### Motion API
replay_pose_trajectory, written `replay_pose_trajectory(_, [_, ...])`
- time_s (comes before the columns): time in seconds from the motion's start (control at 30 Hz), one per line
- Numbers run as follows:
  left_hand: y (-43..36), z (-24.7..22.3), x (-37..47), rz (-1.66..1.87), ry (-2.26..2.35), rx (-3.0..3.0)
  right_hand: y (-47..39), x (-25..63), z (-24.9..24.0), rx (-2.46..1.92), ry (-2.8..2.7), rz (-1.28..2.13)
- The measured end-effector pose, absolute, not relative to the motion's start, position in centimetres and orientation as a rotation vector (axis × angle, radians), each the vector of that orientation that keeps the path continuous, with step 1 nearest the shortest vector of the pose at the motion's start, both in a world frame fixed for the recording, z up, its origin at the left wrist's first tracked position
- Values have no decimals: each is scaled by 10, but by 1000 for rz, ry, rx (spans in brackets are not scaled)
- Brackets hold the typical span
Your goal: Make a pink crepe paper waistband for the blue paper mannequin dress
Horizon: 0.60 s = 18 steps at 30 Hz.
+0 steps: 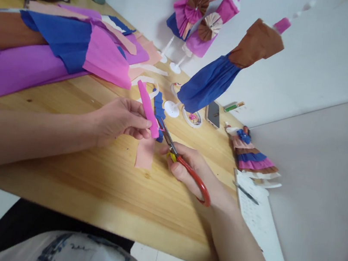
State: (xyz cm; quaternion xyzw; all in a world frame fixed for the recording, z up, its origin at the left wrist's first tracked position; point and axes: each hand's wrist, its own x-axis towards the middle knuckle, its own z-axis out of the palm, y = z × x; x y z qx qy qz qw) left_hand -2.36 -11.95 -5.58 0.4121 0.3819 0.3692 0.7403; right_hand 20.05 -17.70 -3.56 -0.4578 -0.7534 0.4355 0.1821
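No lettering or number can be read.
The paper along the table's right edge carries rows of faint marks that look like handwriting, too blurred to make out. Toward the table's far edge, the larger ring shows small coloured print inside its rim, and the smaller ring beyond it bears similar dark and red specks, both too small to read.

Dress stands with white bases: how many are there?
3: the brown-topped stand in front; behind it, near the wall, the middle stand and the leftmost stand.
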Motion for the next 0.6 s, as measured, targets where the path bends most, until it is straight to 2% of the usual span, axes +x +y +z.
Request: replay_pose_trajectory(0.6, [-119, -52, -23, 982, 799, 864, -177, 202, -33, -1323, -2130, 1206])
